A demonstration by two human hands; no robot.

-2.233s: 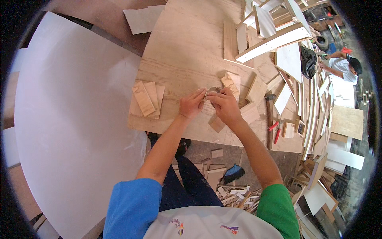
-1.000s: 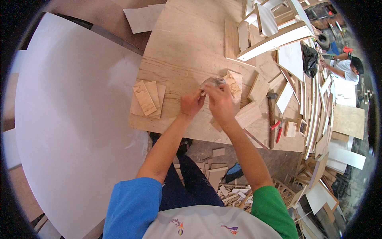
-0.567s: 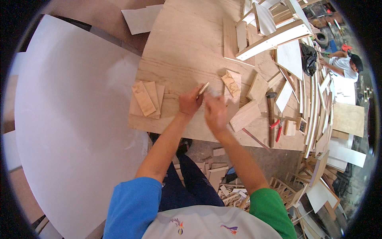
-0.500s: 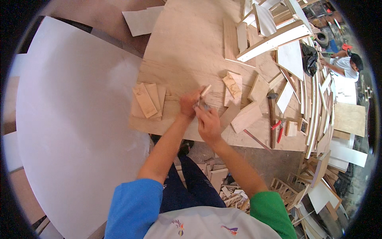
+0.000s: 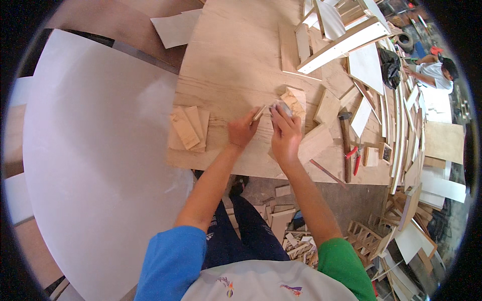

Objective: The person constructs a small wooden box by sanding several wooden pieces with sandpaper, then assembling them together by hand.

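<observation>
My left hand (image 5: 242,132) is closed around a small wooden block (image 5: 259,113), whose pale end sticks up past the fingers. Just to its right, my right hand (image 5: 286,135) pinches a small greyish, sheet-like piece (image 5: 284,107), blurred and partly covered by the fingers; its kind is unclear. The two hands are apart, above the near part of the plywood tabletop (image 5: 231,55). Left of them lies a fanned stack of wooden blocks (image 5: 185,131). Close beyond the right hand, more blocks (image 5: 296,98) lie overlapped, and a wide pale board (image 5: 315,143) is partly behind that hand.
A hammer (image 5: 346,150) and red-handled pliers (image 5: 357,163) lie at the right of the table. A wooden frame (image 5: 341,47) stands at the far right. The large white panel (image 5: 100,165) fills the left. Wood scraps (image 5: 301,251) litter the floor. A person (image 5: 435,72) works far right.
My right hand has moved right and slightly away from my left hand, carrying the greyish piece. The left hand stays almost in place with the wooden block. The view has shifted slightly.
</observation>
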